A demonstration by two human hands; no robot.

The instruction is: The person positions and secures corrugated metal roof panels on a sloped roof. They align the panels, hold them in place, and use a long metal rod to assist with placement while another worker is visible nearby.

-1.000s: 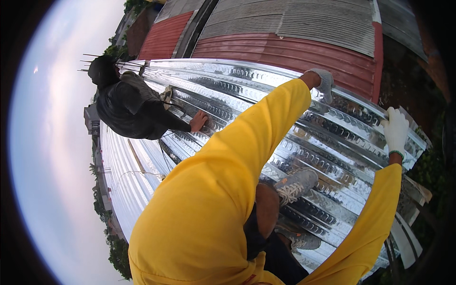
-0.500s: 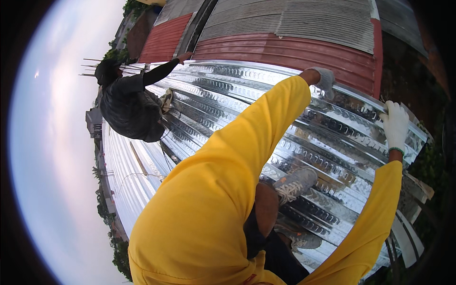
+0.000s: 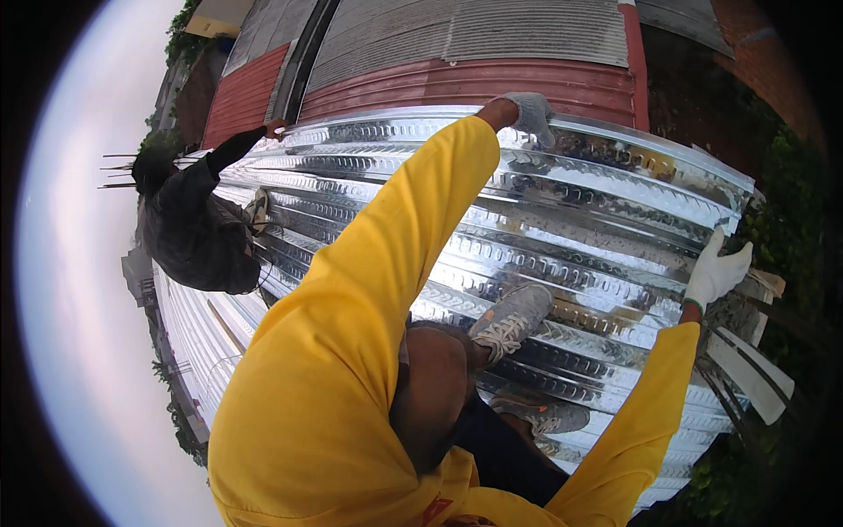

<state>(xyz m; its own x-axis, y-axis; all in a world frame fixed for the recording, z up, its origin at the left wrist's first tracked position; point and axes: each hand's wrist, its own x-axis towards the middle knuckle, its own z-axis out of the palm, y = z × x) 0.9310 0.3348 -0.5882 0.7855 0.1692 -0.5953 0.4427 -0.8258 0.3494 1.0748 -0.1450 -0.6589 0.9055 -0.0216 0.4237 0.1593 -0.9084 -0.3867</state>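
Note:
Shiny ribbed metal sheets point(image 3: 606, 206) lie overlapped under me. My left hand point(image 3: 530, 119), in a grey knitted glove, is closed over the far edge of the top sheet. My right hand point(image 3: 716, 274), in a white knitted glove, is at the right end of the sheets, just below the far right corner. Its thumb and fingers are spread, and a fingertip is at or very near the sheet end; contact is hard to tell. Both my arms are in yellow sleeves.
A person in dark clothes point(image 3: 198, 224) crouches at the left, one hand at the sheet's far edge. Beyond are red and grey corrugated roofs point(image 3: 536, 83). My grey shoes point(image 3: 514, 321) stand on the metal. Bent strips point(image 3: 746, 373) stick out past the right end, above greenery.
My right hand has come off the sheet's far corner, moving nearer along its end with the fingers spreading. My left hand stays on the far edge. The whole view has shifted.

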